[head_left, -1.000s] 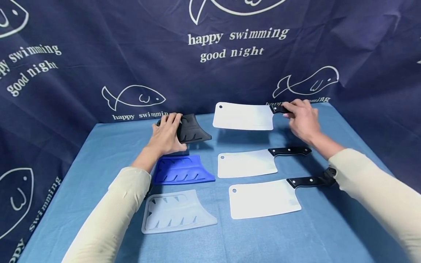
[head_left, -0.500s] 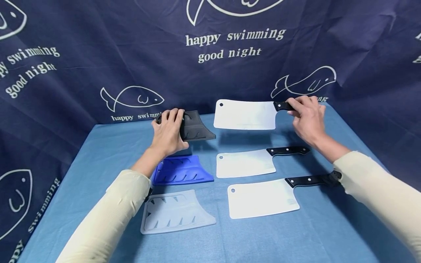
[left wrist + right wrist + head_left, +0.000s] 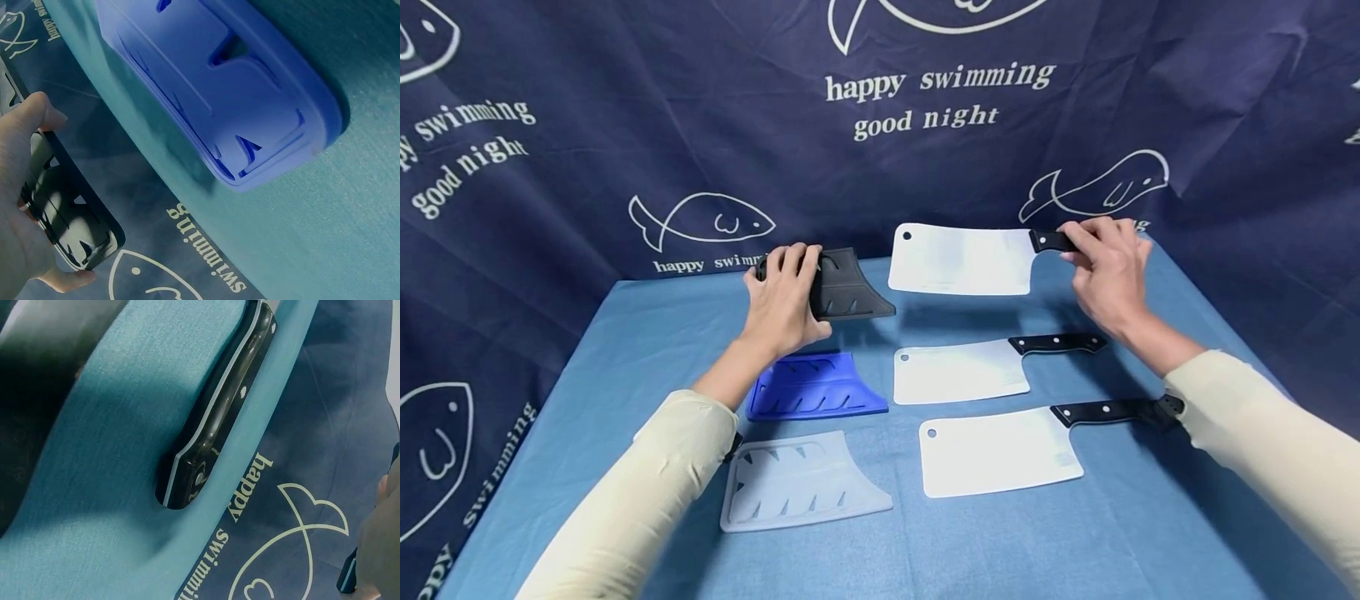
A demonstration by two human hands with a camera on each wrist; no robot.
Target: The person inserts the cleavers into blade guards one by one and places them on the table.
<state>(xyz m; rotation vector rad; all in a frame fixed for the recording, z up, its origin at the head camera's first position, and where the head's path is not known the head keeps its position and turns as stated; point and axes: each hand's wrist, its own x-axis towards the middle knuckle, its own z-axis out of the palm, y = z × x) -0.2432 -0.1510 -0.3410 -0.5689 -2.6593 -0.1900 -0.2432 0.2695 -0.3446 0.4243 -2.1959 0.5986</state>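
Note:
At the far left of the table, my left hand (image 3: 786, 300) grips a black blade cover (image 3: 846, 287) from above, lifted off the cloth. The left wrist view shows fingers and thumb spanning that black cover (image 3: 78, 212). My right hand (image 3: 1108, 271) holds a cleaver (image 3: 962, 260) by its black handle at the far right, its wide blade raised and pointing left. A gap separates the blade tip from the cover's open end. Below my left hand lies a blue blade cover (image 3: 820, 387). A second cleaver (image 3: 962, 372) lies beneath the raised one.
Nearer the front lie a translucent white blade cover (image 3: 808, 483) at left and a third cleaver (image 3: 1000, 454), its handle end partly hidden by my right sleeve. A light-blue cloth (image 3: 985, 554) covers the table. Behind hangs a dark blue curtain (image 3: 760, 108) with fish prints.
The black cover has risen slightly and shifted a little right in my left hand. My right hand has moved slightly up and right with the cleaver.

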